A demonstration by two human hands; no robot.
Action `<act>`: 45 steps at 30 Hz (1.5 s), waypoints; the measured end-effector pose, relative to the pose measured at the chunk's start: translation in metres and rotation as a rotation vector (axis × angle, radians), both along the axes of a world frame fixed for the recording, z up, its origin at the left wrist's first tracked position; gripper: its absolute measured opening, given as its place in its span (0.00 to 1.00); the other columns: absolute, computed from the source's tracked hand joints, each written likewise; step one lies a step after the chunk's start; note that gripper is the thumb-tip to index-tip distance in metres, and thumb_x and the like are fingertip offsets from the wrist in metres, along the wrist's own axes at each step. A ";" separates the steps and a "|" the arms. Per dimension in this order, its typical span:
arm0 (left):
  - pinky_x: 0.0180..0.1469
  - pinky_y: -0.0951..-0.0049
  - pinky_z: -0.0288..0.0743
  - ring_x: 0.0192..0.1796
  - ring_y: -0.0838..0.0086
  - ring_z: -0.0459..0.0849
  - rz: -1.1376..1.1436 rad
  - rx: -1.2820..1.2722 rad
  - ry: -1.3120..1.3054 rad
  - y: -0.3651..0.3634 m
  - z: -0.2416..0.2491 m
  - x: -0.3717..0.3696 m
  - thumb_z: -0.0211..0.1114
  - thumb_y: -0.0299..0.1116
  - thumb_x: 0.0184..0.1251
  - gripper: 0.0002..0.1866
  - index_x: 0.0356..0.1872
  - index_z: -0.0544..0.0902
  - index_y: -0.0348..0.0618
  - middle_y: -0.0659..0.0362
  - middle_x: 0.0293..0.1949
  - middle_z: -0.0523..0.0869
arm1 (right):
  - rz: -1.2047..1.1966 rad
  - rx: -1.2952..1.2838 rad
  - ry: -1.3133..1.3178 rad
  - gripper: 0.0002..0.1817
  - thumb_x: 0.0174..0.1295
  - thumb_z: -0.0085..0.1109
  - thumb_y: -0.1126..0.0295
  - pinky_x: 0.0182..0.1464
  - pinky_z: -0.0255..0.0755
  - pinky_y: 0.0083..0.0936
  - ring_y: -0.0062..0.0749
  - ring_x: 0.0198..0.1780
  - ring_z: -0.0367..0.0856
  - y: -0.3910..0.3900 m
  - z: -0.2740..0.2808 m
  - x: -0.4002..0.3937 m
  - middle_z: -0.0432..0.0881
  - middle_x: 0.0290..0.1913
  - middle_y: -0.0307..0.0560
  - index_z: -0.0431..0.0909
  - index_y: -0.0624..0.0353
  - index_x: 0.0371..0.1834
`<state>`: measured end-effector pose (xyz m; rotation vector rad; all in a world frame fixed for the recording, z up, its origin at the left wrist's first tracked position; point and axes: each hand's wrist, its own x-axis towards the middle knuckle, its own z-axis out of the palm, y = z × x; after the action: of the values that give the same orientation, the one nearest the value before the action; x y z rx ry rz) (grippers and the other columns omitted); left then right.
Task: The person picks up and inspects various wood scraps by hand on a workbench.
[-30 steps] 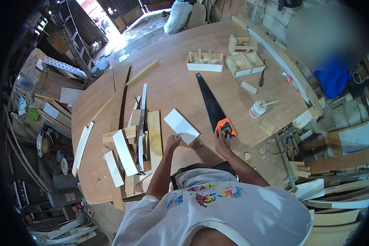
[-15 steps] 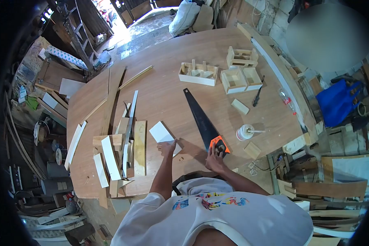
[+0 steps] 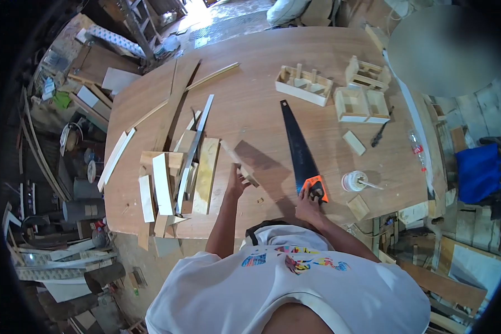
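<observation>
My left hand (image 3: 237,181) is closed on the near end of a small wooden board (image 3: 239,162), which is tipped up so that its narrow edge faces me. On the table to its right lies a handsaw (image 3: 300,146) with a dark blade and an orange and black handle. The fingers of my right hand (image 3: 308,208) are at that handle, curled on its near side; the blade points away from me. A tiny wood scrap (image 3: 260,200) sits between my hands.
Cut wood strips (image 3: 209,175) are piled on the left. Small wooden boxes (image 3: 303,87) stand at the far right. Nearer are a small block (image 3: 354,143), a white tub (image 3: 353,181) with a stick, a thin wood piece (image 3: 358,207), a dark tool (image 3: 379,133) and a plastic bottle (image 3: 417,150).
The board in my left hand has turned from showing its white face to standing on edge. My right hand stays at the saw handle. The whole view has shifted.
</observation>
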<state>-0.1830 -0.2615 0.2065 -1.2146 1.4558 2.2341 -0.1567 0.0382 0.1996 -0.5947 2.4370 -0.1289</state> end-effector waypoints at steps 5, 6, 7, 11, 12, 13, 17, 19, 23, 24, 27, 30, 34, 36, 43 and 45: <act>0.54 0.53 0.71 0.52 0.58 0.78 -0.035 0.642 0.450 -0.002 0.042 0.025 0.47 0.56 0.55 0.35 0.60 0.70 0.42 0.48 0.52 0.77 | -0.110 -0.066 -0.071 0.38 0.58 0.53 0.59 0.61 0.63 0.46 0.63 0.61 0.69 -0.016 0.029 -0.027 0.47 0.67 0.82 0.54 0.76 0.66; 0.52 0.54 0.71 0.51 0.58 0.79 -0.068 0.639 0.458 0.000 0.051 0.028 0.47 0.56 0.54 0.37 0.61 0.69 0.40 0.47 0.52 0.78 | -0.149 -0.140 -0.170 0.37 0.57 0.55 0.59 0.61 0.66 0.40 0.60 0.61 0.69 -0.021 0.037 -0.034 0.54 0.66 0.79 0.57 0.74 0.65; 0.52 0.54 0.71 0.51 0.58 0.79 -0.063 0.642 0.462 0.003 0.062 0.033 0.47 0.56 0.54 0.37 0.61 0.69 0.40 0.47 0.52 0.78 | -0.209 -0.471 -0.026 0.36 0.56 0.57 0.58 0.59 0.67 0.38 0.50 0.62 0.70 -0.030 0.036 -0.036 0.62 0.65 0.68 0.61 0.69 0.65; 0.48 0.49 0.75 0.48 0.51 0.80 -0.130 0.769 0.482 0.005 0.092 0.056 0.47 0.56 0.53 0.40 0.63 0.67 0.36 0.39 0.54 0.76 | -0.578 -0.951 -0.130 0.33 0.59 0.58 0.60 0.57 0.68 0.27 0.38 0.59 0.72 -0.063 0.082 -0.058 0.71 0.61 0.56 0.62 0.65 0.65; 0.46 0.48 0.76 0.47 0.48 0.80 -0.149 0.802 0.477 0.004 0.096 0.060 0.47 0.56 0.53 0.40 0.63 0.66 0.36 0.36 0.54 0.75 | -0.546 -1.055 0.069 0.32 0.60 0.58 0.60 0.56 0.68 0.25 0.33 0.57 0.73 -0.068 0.085 -0.063 0.73 0.58 0.53 0.63 0.64 0.65; 0.46 0.48 0.76 0.47 0.48 0.80 -0.146 0.803 0.490 0.002 0.104 0.063 0.47 0.56 0.53 0.40 0.63 0.66 0.36 0.36 0.54 0.75 | -0.535 -1.054 0.075 0.32 0.60 0.58 0.60 0.56 0.68 0.25 0.33 0.57 0.73 -0.073 0.102 -0.071 0.73 0.58 0.53 0.63 0.64 0.65; 0.44 0.45 0.76 0.45 0.45 0.80 -0.359 0.994 0.506 -0.010 0.119 0.082 0.47 0.57 0.55 0.40 0.63 0.66 0.37 0.32 0.53 0.73 | -0.346 -1.147 0.017 0.28 0.62 0.57 0.62 0.55 0.67 0.22 0.25 0.53 0.74 -0.078 0.150 -0.098 0.78 0.51 0.45 0.66 0.67 0.61; 0.44 0.45 0.76 0.44 0.44 0.80 -0.410 1.080 0.507 -0.015 0.120 0.087 0.47 0.58 0.57 0.40 0.64 0.65 0.37 0.30 0.53 0.73 | -0.261 -1.062 -0.568 0.20 0.62 0.58 0.67 0.56 0.66 0.20 0.22 0.52 0.74 -0.073 0.167 -0.112 0.78 0.50 0.43 0.71 0.68 0.54; 0.48 0.38 0.72 0.53 0.40 0.76 -0.354 0.972 0.496 -0.023 0.146 0.099 0.41 0.69 0.61 0.45 0.64 0.65 0.36 0.33 0.56 0.72 | -0.247 -1.236 -0.641 0.20 0.57 0.65 0.70 0.53 0.66 0.19 0.21 0.48 0.75 -0.078 0.185 -0.089 0.80 0.46 0.41 0.73 0.66 0.51; 0.49 0.36 0.71 0.57 0.39 0.73 -0.268 0.928 0.532 -0.024 0.158 0.104 0.39 0.72 0.61 0.47 0.64 0.64 0.36 0.35 0.58 0.71 | -0.236 -1.234 -0.637 0.20 0.57 0.65 0.70 0.53 0.66 0.19 0.21 0.48 0.75 -0.078 0.184 -0.085 0.80 0.46 0.41 0.73 0.66 0.51; 0.54 0.32 0.67 0.60 0.35 0.68 -0.063 0.864 0.593 -0.030 0.168 0.113 0.40 0.74 0.58 0.49 0.66 0.61 0.38 0.39 0.63 0.67 | -0.413 -1.313 -0.509 0.20 0.57 0.66 0.69 0.48 0.70 0.17 0.20 0.43 0.78 -0.076 0.179 -0.074 0.82 0.42 0.41 0.74 0.66 0.51; 0.55 0.37 0.71 0.60 0.45 0.71 -0.022 0.580 0.601 -0.030 0.171 0.114 0.47 0.64 0.64 0.42 0.64 0.60 0.33 0.41 0.62 0.67 | -0.506 -1.327 -0.384 0.18 0.59 0.64 0.70 0.50 0.69 0.18 0.20 0.44 0.78 -0.076 0.197 -0.052 0.82 0.43 0.43 0.75 0.67 0.49; 0.43 0.51 0.84 0.45 0.61 0.82 -0.095 0.034 0.492 -0.027 0.179 0.108 0.61 0.31 0.62 0.20 0.53 0.72 0.32 0.49 0.46 0.78 | -0.544 -1.313 -0.314 0.17 0.59 0.64 0.71 0.50 0.70 0.18 0.20 0.44 0.78 -0.073 0.202 -0.035 0.82 0.43 0.43 0.75 0.67 0.49; 0.38 0.62 0.85 0.41 0.67 0.83 -0.052 0.056 0.522 -0.023 0.185 0.108 0.63 0.28 0.60 0.17 0.49 0.75 0.31 0.51 0.40 0.81 | -0.562 -1.333 -0.299 0.17 0.59 0.63 0.71 0.50 0.70 0.18 0.20 0.44 0.78 -0.070 0.213 -0.028 0.82 0.43 0.43 0.75 0.67 0.49; 0.47 0.71 0.78 0.41 0.71 0.83 -0.206 -0.404 0.653 -0.024 0.187 0.107 0.71 0.29 0.55 0.16 0.44 0.80 0.34 0.55 0.38 0.85 | -0.313 -1.337 0.054 0.14 0.56 0.65 0.74 0.52 0.71 0.23 0.26 0.49 0.78 -0.049 0.216 -0.031 0.81 0.47 0.45 0.75 0.65 0.44; 0.51 0.69 0.76 0.44 0.68 0.84 -0.183 -0.410 0.698 -0.023 0.194 0.105 0.72 0.28 0.52 0.16 0.43 0.82 0.37 0.55 0.39 0.86 | -0.212 -1.289 0.271 0.14 0.56 0.65 0.74 0.55 0.69 0.24 0.27 0.52 0.76 -0.046 0.224 -0.034 0.80 0.48 0.45 0.75 0.65 0.43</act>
<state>-0.0782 -0.2846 0.4001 -0.3236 2.2460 2.4135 -0.1904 -0.0076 0.4236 -0.8782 2.3956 -1.8737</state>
